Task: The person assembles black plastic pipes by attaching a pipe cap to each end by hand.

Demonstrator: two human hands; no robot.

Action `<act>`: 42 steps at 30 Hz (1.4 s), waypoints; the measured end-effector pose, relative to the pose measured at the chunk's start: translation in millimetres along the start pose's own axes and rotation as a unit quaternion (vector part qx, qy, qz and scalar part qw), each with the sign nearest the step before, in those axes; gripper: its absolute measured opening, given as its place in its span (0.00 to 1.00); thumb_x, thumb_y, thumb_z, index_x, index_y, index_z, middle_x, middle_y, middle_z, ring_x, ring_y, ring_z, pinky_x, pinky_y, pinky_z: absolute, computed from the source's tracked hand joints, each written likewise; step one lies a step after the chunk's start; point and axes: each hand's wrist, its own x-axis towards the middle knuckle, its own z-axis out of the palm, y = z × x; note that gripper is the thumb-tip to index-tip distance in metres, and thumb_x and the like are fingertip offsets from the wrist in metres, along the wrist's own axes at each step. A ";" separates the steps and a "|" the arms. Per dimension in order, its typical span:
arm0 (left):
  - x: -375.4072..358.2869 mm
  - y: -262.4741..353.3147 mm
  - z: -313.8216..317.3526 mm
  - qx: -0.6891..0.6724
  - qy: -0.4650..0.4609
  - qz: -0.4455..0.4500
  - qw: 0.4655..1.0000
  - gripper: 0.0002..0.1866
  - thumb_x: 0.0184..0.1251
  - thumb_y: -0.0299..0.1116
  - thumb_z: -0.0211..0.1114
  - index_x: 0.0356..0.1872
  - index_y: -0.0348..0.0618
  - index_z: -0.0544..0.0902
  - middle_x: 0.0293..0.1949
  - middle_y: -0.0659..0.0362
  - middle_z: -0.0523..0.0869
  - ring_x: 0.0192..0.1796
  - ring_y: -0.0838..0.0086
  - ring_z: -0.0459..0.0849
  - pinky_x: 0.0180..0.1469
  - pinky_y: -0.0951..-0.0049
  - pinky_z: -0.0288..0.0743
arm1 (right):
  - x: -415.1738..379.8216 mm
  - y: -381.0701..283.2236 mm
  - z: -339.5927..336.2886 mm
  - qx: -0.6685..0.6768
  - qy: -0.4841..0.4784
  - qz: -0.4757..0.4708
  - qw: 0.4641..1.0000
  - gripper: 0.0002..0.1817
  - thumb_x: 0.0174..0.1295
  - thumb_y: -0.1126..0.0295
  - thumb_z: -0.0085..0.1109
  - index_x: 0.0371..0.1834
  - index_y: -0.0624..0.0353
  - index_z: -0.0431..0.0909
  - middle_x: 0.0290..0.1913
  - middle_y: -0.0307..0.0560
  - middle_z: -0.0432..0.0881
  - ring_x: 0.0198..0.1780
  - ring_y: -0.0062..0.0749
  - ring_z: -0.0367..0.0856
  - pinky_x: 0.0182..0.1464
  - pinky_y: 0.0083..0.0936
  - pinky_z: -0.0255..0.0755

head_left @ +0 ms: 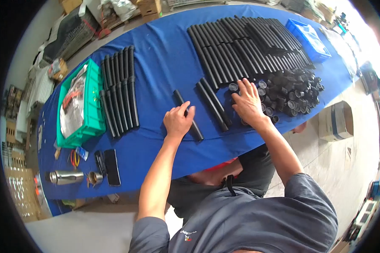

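On the blue cloth in front of me lies a single black tube (195,130), slanting from upper left to lower right. My left hand (178,121) is closed over its middle. To its right, a pair of black tubes (214,105) rests side by side. My right hand (249,105) reaches over the left edge of a heap of black round caps (291,90), its fingers stretched forward among them. Whether a cap touches the underside of that hand is hidden. Ridged rings show on several caps.
Rows of black tubes (228,50) are stacked at the back right, beside a blue bin (308,40). More joined tubes (119,92) lie at the left, next to a green crate (93,101). A phone (112,167) and a steel flask (66,177) sit at the front left.
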 end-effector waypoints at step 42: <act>-2.0 -9.6 2.8 -0.034 0.029 -0.066 0.997 0.16 0.61 0.39 0.69 0.48 0.49 0.91 0.32 0.55 0.91 0.37 0.57 0.89 0.45 0.55 0.82 | -10.8 -65.3 17.2 0.255 -0.010 -0.107 0.961 0.22 0.64 0.63 0.67 0.56 0.68 0.82 0.42 0.55 0.79 0.49 0.50 0.79 0.56 0.41 0.76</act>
